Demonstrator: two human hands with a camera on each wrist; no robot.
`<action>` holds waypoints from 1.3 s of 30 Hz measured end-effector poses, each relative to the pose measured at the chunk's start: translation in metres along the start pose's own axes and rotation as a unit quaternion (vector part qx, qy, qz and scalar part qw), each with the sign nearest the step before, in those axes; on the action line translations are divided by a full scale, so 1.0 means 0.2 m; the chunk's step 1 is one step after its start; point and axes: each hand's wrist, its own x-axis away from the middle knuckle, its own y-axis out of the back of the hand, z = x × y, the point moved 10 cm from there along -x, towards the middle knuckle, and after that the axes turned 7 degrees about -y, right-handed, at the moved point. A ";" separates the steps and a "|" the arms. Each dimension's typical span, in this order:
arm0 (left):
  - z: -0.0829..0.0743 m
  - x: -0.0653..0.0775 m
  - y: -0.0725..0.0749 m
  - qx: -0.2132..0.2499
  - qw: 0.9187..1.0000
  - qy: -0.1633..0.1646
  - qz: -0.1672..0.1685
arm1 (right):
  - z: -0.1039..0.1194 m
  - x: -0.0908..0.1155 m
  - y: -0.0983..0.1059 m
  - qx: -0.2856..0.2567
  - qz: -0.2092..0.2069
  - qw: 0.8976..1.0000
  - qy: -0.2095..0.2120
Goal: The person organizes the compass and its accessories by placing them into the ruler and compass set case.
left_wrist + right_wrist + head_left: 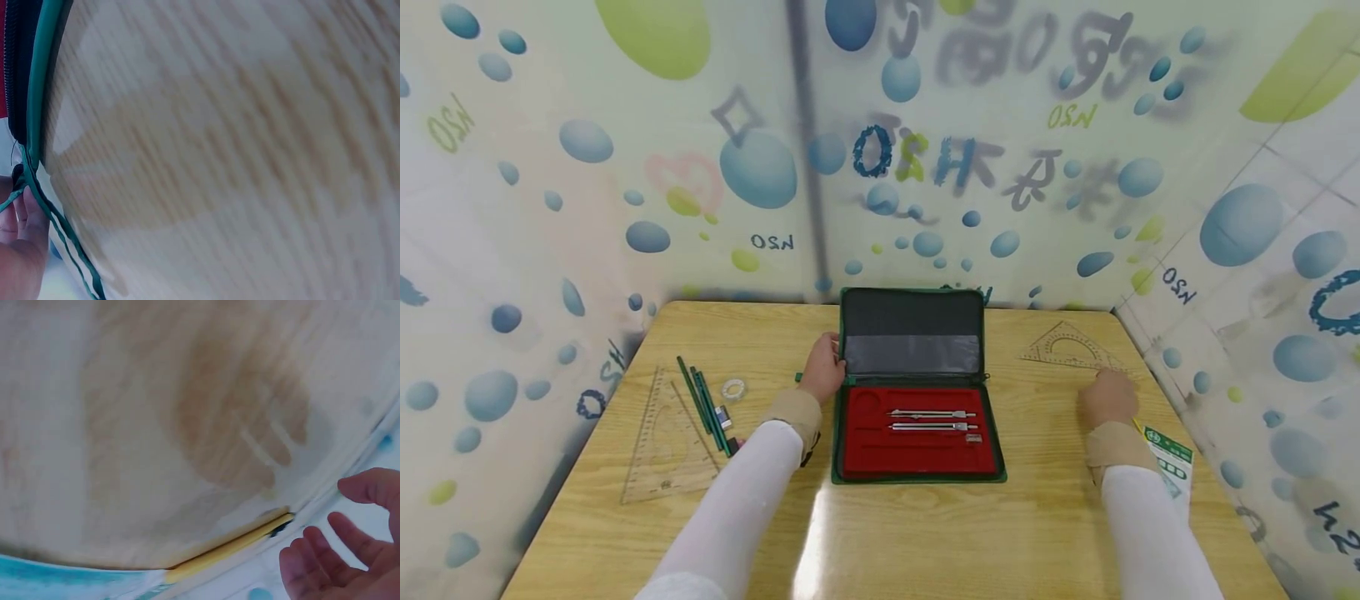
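Case point(917, 390): left hand point(822, 369) pinches its nine o'clock side, ideally steady; right hand point(1107, 398), fingers parted, empty, should lift set square point(1063, 332), two o'clock, edge-first.

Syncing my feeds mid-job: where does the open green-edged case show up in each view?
Head: the case lies open near centre, just right of the left hand.
Left wrist: only a part shows, its green edge at upper left, above that hand.
Right wrist: not in it.
Shared landmark: the wooden tabletop, visible in all three.
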 end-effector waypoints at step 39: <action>0.00 0.00 -0.01 0.000 1.000 -0.007 0.005 | -0.13 0.01 0.02 0.053 0.064 0.996 -0.041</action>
